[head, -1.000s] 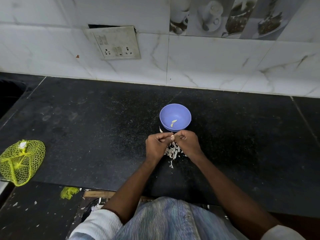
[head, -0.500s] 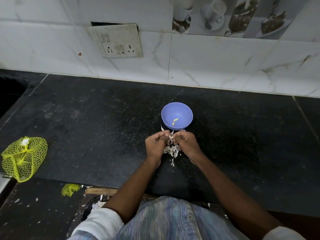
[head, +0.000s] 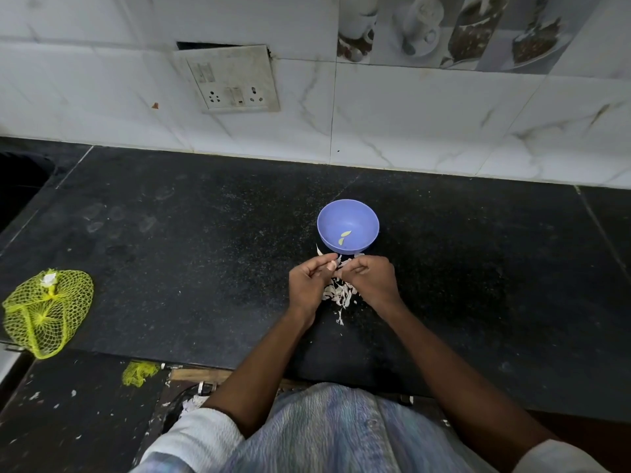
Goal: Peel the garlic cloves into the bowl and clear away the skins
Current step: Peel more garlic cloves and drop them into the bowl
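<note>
Yellow mesh bag (head: 46,310) far left at counter (head: 205,233) edge. Left hand (head: 309,285) in front of bowl, fingers curled, thumb and forefinger pinching small pale piece, clove or skin unclear. Skin pile (head: 339,293) on counter between and below hands. Right hand (head: 370,278) touching left, fingers curled; contents hidden. Blue bowl (head: 348,225) just behind hands, two peeled cloves (head: 344,236) inside.

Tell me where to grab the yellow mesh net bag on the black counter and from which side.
Pinch the yellow mesh net bag at its knotted top with the white tag, at the end towards the wall, coming from above. The net is gathered there, so it likely gives a firm hold, while the rest lies flat and slack on the black stone counter.
</note>
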